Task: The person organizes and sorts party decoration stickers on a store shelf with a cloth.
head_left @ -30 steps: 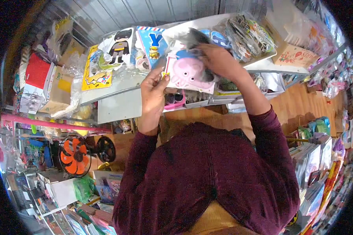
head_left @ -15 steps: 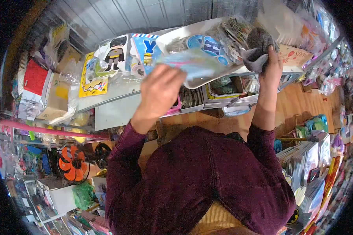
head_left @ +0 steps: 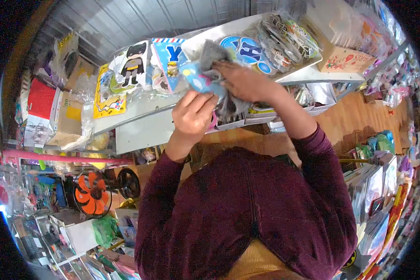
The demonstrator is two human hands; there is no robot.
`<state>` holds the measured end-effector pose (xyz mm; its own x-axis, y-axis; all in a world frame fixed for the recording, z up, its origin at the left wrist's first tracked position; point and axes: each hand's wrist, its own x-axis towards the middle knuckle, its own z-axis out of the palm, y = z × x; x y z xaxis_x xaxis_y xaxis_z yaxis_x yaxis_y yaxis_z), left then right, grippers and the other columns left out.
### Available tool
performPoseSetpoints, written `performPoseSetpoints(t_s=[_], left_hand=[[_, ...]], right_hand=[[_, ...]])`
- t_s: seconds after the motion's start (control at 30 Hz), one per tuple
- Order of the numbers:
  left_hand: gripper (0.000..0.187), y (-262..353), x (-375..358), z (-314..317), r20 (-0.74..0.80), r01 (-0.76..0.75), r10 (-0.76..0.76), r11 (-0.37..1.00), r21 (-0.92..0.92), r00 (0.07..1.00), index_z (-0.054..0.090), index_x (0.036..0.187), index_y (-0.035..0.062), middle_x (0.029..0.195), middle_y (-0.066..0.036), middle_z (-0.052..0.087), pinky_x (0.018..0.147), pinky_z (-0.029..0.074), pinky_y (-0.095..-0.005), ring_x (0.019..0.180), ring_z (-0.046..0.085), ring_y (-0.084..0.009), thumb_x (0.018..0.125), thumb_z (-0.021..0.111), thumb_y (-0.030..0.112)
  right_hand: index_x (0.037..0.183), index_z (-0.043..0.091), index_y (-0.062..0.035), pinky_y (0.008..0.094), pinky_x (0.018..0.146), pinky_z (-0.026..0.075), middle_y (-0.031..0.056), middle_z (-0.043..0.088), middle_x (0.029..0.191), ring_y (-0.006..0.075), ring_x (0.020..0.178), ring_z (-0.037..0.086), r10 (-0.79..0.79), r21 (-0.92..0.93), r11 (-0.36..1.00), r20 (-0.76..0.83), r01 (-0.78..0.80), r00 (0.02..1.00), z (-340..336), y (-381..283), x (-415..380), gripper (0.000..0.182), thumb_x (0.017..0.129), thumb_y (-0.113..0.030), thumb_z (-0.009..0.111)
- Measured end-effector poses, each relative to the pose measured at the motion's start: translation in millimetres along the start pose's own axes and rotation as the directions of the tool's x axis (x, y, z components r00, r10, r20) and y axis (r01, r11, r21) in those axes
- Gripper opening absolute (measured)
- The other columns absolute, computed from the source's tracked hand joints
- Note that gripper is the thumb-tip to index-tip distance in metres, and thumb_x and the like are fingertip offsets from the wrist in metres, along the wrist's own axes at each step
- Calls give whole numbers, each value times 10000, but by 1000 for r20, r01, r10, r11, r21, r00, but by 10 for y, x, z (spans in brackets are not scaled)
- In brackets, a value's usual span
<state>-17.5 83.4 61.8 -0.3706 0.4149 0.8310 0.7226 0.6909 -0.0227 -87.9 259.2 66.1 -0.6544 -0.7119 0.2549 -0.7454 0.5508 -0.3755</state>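
Observation:
My left hand is closed on the lower edge of a light-blue packet with pink and yellow marks. A grey cloth is in my right hand, whose fingers press it against the packet's right side. Part of the cloth hangs blurred below those fingers. Just behind both hands lies a white tray holding blue letter cut-outs and several plastic-wrapped pieces. Left of the packet are a blue pennant with a Y and a caped cartoon figure cut-out.
The white shelf runs across in front of me, a grey metal panel behind it. A printed carton stands at its right end, a red-and-white box at its left. An orange-bladed fan is at lower left.
My right hand has moved left with the grey cloth, from beyond the tray's right side onto the packet. The packet, blurred before, now sits further left, more upright in my left hand.

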Motion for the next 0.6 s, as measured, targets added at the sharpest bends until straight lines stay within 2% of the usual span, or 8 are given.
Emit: performPoseSetpoints(t_s=[0.1,0.17,0.23,0.37,0.43,0.5,0.57,0.6], left_hand=[[181,-11,5,5,6,-2,2,1000,-13,1000,626,742,31,748,-46,595,541,458,-269,652,536,-179,567,588,52],[166,-7,6,6,2,2,-2,1000,4,1000,623,740,31,744,-47,593,543,458,-270,650,536,-181,577,596,52],[161,-49,-18,-8,-18,16,-15,1000,19,1000,620,734,33,740,-49,591,548,461,-277,655,540,-187,574,606,47],[103,-350,33,-217,-228,127,-117,992,28,967,613,732,26,686,-77,582,526,430,-247,638,547,-177,636,621,-10],[61,-574,17,-358,-374,349,-345,935,-59,861,611,747,5,658,-70,585,520,410,-224,601,543,-142,687,619,-8],[41,-675,146,-546,-510,600,-655,743,-297,558,602,746,-19,673,-45,587,514,403,-214,575,526,-104,716,626,-4],[55,-1039,81,-711,-543,500,-732,679,-538,411,585,743,-35,693,-39,578,499,408,-222,563,507,-84,733,630,-6],[55,-1143,63,-787,-543,501,-729,682,-533,416,585,743,-35,693,-39,578,499,408,-222,563,507,-84,733,630,-6]], right_hand=[[1217,354,42,370,939,364,244,386,1246,356,1122,417,-16,-188,982,2,16,1000,25,268,46,457,813,-147,452],[1136,440,43,397,878,402,259,489,1114,371,1027,486,24,-126,991,-60,-32,998,1,370,57,388,789,-132,453],[996,520,55,428,790,428,264,560,931,386,901,542,389,-157,908,-27,-388,921,-140,425,72,280,789,-123,459],[880,536,46,397,677,424,255,564,797,393,744,539,456,198,887,-525,-417,719,-278,516,-206,223,810,-162,498],[881,538,32,380,660,415,244,556,783,382,717,518,253,184,967,-756,-175,604,-175,820,-344,217,815,-174,519],[888,538,36,387,669,414,251,556,797,388,742,524,261,114,958,-731,-264,630,-209,775,-378,221,815,-172,522],[895,539,40,394,679,413,257,555,812,394,768,529,276,40,934,-711,-355,646,-246,663,-386,224,815,-169,526],[895,536,48,402,687,412,262,555,824,406,790,527,331,55,912,-684,-407,650,-236,611,-372,230,815,-168,525]])
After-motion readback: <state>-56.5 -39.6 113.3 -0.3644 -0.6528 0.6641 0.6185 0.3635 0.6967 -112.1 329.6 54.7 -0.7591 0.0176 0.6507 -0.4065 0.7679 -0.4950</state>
